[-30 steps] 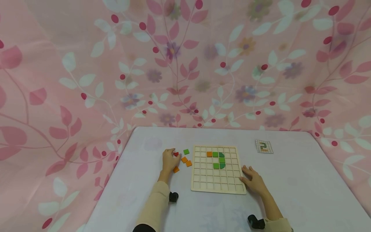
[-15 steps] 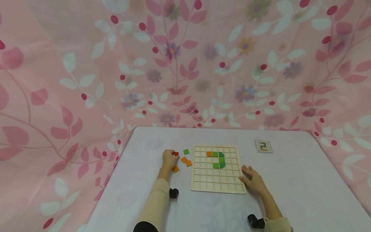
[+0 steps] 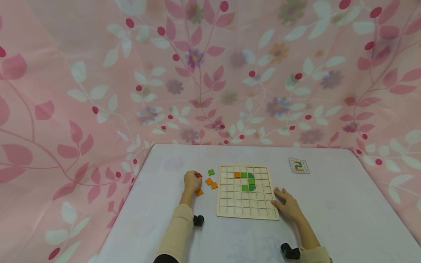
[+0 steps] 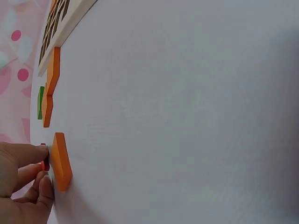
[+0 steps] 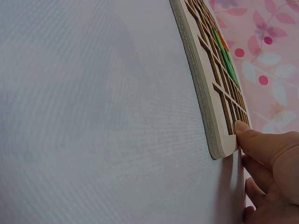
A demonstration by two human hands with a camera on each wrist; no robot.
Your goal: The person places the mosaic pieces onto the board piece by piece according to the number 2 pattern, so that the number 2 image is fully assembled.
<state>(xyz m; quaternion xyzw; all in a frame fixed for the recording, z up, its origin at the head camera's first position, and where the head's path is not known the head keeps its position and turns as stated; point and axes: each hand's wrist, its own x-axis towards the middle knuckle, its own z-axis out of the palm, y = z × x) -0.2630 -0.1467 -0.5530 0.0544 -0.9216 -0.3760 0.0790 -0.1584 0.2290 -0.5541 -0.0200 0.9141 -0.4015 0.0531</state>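
Observation:
My left hand point(image 3: 191, 181) pinches a red tile point(image 4: 45, 165) between thumb and fingertips, over the table left of the board. The fingers cover much of that tile. An orange tile point(image 3: 199, 192) lies right by this hand, close beside the fingertips in the left wrist view. My right hand point(image 3: 288, 204) rests with loosely extended fingers at the right edge of the wooden grid board point(image 3: 233, 204), its thumb on the rim in the right wrist view. Green and orange tiles, such as the orange tile point(image 3: 237, 175) at one end, form a curved figure in the grid.
Between the left hand and the board lie a green tile point(image 3: 211, 172) and two orange tiles point(image 3: 209, 181). A small pattern card point(image 3: 299, 166) with a grid figure lies at the back right of the white table point(image 3: 338, 204). Pink floral cloth point(image 3: 230, 91) hangs behind.
The left fingers have closed in on the red tile, which has turned and shifted slightly toward the hand. The right hand and the board have stayed in place.

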